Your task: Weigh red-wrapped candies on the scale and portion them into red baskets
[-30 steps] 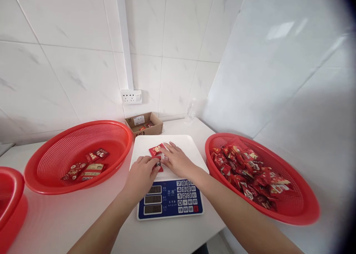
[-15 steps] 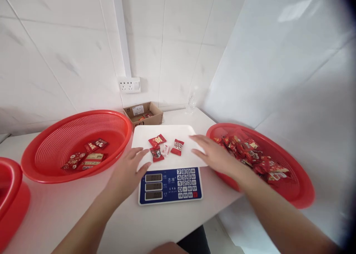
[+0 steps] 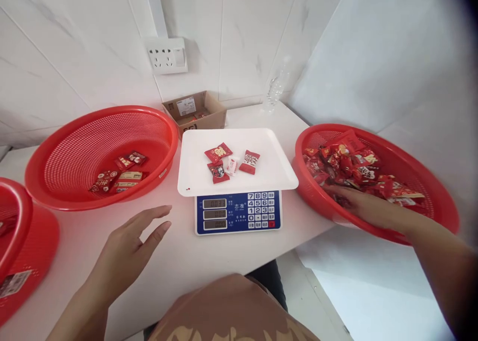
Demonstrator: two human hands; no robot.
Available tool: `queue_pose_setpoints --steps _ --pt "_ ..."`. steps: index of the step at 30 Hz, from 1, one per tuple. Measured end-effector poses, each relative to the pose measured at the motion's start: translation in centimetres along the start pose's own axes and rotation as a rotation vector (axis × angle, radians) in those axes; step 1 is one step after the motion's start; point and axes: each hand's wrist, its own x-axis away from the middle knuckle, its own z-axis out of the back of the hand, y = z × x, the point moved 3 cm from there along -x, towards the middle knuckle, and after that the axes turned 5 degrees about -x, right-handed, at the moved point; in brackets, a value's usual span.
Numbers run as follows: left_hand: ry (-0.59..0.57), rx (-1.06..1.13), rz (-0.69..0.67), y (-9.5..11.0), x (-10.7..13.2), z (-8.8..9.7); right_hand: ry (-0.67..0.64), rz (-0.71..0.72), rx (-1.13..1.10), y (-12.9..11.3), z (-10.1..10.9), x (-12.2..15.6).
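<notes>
Drawn away from the tray (image 3: 269,179) since the earlier frame, the right hand (image 3: 347,201) is now lowered into the right basket (image 3: 444,214), and the left hand (image 3: 125,251) is pulled back over the table (image 3: 157,291). The right fingertips are hidden among the heap (image 3: 358,167) of mostly red packets, so whether anything is grasped there cannot be told. Nothing is gripped by the left hand; its thumb and fingers are held apart, near the scale (image 3: 239,211).

On the tray, four packets are spread: a gold-printed packet (image 3: 218,153) at the back left, a dark-centred packet (image 3: 218,171) in front of it, a white packet (image 3: 232,166) in the middle and a white-panelled packet (image 3: 250,162) at the right. A few more packets (image 3: 129,180) are contained in the left basket (image 3: 42,194). Behind the tray, a box (image 3: 209,114) is set near the wall, and a clear bottle (image 3: 274,92) is stood farther right.
</notes>
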Motion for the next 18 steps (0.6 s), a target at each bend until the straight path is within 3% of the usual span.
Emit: queue_pose_setpoints --steps 2,4,12,18 --pt "0.004 -0.004 -0.019 0.3 -0.3 0.2 -0.111 -0.019 0.006 -0.7 -0.1 -0.4" --pt "-0.004 0.002 -0.027 0.6 -0.5 0.4 -0.117 -0.044 0.009 -1.3 0.1 -0.7" --pt "-0.084 0.037 -0.061 1.1 -0.6 -0.1 -0.032 0.061 -0.111 -1.6 0.2 -0.8" --pt "-0.022 0.012 -0.118 1.0 -0.7 -0.2 0.234 0.045 -0.162 -0.9 1.9 -0.7"
